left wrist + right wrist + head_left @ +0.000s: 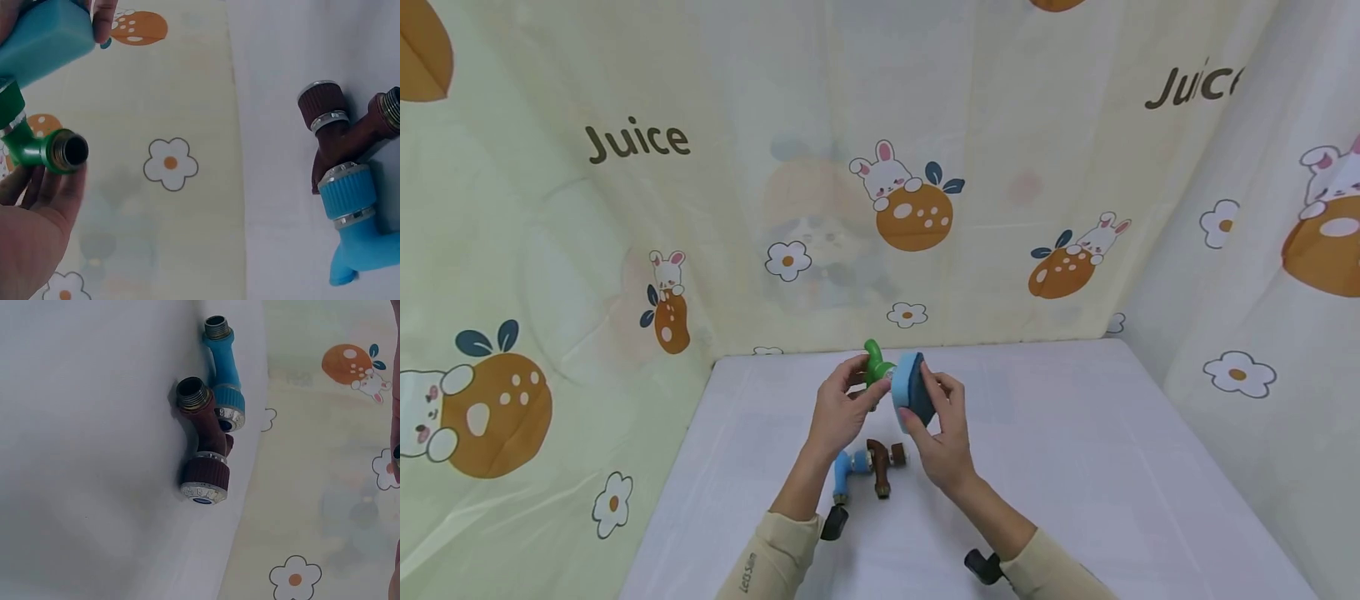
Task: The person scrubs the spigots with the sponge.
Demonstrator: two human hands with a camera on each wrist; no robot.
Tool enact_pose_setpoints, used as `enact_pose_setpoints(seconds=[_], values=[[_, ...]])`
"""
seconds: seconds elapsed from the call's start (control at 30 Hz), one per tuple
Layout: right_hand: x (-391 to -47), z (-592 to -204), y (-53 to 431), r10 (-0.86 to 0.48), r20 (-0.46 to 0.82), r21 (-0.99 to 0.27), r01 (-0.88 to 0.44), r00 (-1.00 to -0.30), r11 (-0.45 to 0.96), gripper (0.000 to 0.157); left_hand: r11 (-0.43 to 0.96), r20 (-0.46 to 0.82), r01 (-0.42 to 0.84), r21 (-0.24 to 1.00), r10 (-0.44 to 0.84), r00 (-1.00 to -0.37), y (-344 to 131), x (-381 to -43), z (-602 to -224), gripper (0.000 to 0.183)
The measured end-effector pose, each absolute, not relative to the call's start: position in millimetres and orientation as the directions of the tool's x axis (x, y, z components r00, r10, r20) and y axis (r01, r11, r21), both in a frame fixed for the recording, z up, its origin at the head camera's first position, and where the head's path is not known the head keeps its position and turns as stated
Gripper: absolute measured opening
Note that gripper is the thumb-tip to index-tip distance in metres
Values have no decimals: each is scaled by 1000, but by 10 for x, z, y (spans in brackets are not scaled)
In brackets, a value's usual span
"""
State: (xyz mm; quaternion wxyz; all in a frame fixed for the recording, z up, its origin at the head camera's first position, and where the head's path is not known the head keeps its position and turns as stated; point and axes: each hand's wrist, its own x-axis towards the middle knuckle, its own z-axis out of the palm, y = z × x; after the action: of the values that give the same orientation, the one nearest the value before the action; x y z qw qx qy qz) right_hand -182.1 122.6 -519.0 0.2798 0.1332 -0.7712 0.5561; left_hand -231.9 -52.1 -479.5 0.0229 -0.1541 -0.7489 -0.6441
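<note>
My left hand (pixel 837 410) grips a green faucet (pixel 876 368), raised above the table, with its threaded inlet showing in the left wrist view. In my right hand (pixel 949 437) is a sponge (pixel 906 387), light blue on one side and dark blue on the other, pinched between thumb and fingers. The sponge is held against or very close to the knob end of the green faucet; actual contact cannot be made out. The right wrist view catches only a sliver of a hand at its right edge.
On the white table (pixel 1060 467), a brown faucet (pixel 878 468) and a blue faucet (pixel 842 473) lie side by side below my hands. A patterned curtain (pixel 737 208) with oranges, rabbits and flowers hangs behind the table and along both sides.
</note>
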Motion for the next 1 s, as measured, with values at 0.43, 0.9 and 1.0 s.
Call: enact_pose_setpoints(seconds=[0.43,0.9,1.0], values=[[-1631,-4887,1185,143,556,-819,-509,-819,266,68,-22,260,259,966,105,-960,-548,-2333,-4828,32],[-1645,-4869,1176,168,524,-844,-483,-835,232,67,-63,272,268,961,59,-961,-526,-2315,-4803,31],[-1654,-4868,1177,175,515,-851,-475,-839,223,67,-51,279,276,960,70,-958,-525,-2315,-4798,30]])
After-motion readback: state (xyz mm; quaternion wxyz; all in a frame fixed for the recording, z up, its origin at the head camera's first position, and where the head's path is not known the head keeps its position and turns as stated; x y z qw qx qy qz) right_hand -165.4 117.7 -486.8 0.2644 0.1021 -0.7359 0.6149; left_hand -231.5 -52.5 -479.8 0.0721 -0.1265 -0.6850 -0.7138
